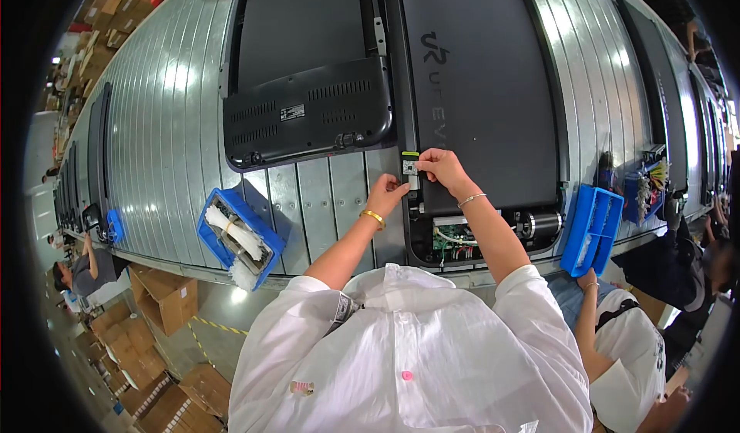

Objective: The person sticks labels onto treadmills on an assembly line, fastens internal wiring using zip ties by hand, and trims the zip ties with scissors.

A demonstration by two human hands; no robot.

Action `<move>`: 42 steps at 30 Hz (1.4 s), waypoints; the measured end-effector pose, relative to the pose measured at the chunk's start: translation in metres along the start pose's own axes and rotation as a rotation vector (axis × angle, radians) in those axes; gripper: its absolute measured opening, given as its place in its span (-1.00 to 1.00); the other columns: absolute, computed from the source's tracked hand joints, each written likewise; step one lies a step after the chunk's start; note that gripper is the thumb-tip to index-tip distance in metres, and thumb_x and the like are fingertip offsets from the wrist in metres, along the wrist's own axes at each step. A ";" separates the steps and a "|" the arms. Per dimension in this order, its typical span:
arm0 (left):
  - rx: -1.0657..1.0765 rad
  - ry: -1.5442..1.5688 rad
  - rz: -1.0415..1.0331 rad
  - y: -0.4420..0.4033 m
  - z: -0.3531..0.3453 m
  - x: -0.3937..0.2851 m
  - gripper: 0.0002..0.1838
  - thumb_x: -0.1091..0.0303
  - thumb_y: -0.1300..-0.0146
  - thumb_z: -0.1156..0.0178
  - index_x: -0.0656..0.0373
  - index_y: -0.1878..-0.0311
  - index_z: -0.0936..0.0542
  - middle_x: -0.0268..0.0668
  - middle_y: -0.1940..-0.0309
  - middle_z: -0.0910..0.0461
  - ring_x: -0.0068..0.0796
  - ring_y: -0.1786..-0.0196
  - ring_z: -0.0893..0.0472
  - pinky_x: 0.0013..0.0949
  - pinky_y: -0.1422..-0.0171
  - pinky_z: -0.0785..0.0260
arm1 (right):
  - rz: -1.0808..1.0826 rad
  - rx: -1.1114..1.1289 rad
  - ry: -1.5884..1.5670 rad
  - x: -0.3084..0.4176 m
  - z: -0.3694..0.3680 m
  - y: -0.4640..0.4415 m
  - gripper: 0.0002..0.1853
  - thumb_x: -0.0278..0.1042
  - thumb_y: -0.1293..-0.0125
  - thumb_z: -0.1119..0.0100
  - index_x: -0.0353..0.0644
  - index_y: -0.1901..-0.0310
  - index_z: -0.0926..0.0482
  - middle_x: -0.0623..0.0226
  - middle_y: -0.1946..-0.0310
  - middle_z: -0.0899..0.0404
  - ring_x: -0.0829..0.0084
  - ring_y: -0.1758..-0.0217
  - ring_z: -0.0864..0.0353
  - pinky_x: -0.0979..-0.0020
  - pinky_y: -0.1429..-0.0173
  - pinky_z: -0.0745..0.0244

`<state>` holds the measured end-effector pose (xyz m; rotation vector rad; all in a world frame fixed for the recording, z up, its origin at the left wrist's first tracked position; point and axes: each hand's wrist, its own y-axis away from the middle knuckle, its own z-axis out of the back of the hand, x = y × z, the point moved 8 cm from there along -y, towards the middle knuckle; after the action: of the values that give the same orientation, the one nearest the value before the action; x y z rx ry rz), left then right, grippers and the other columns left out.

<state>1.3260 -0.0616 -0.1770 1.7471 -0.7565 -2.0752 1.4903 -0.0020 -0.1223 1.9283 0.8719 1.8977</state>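
Both of my hands meet at the side rail (412, 129) of a dark treadmill base (486, 117), over a small label (409, 166) with a green top strip and a printed code. My right hand (447, 172) pinches the label's right edge. Just below and to the left, my left hand (387, 194) has its fingertips pressed together at the rail; what they hold, if anything, is hidden. At the near end of the base, an open bay shows a green circuit board (451, 238) with wires and a cylindrical motor (542, 225).
A black console with vents (308, 113) lies left of the rail. One blue bin (240, 236) holds white plastic pieces; another blue bin (592, 229) stands right, with a co-worker's hand (588, 279) at it. More treadmill bases lie along the metal slat line (166, 125).
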 end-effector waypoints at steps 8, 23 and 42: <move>0.042 0.174 0.151 0.014 0.001 0.002 -0.65 0.17 -0.19 -0.28 0.15 0.07 -0.48 -0.43 0.36 -0.54 -0.64 0.40 -0.51 -0.53 0.33 -0.36 | -0.016 -0.067 -0.104 0.005 0.001 -0.013 -0.93 -0.49 -0.19 -0.25 -0.20 0.42 -0.55 0.54 0.60 -0.46 0.72 0.63 -0.32 0.63 0.54 -0.22; -0.005 0.385 0.204 0.006 0.001 0.006 -0.70 0.05 -0.29 -0.15 0.09 0.16 -0.51 -0.46 0.39 -0.52 -0.63 0.43 -0.51 -0.54 0.35 -0.34 | -0.031 0.013 -0.045 0.005 0.000 -0.016 -0.93 -0.51 -0.19 -0.23 -0.24 0.41 -0.54 0.51 0.58 -0.45 0.70 0.63 -0.32 0.62 0.55 -0.26; -0.104 0.408 0.182 -0.002 0.001 0.000 -0.66 -0.02 -0.31 -0.10 0.10 0.21 -0.50 -0.47 0.45 -0.48 -0.68 0.47 -0.46 -0.57 0.39 -0.30 | -0.004 -0.001 0.024 0.006 -0.002 -0.015 -0.93 -0.51 -0.19 -0.24 -0.27 0.38 -0.54 0.48 0.58 -0.46 0.71 0.65 -0.33 0.63 0.58 -0.27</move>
<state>1.3248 -0.0593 -0.1777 1.8793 -0.6425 -1.5423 1.4844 0.0127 -0.1264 1.9058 0.8804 1.9227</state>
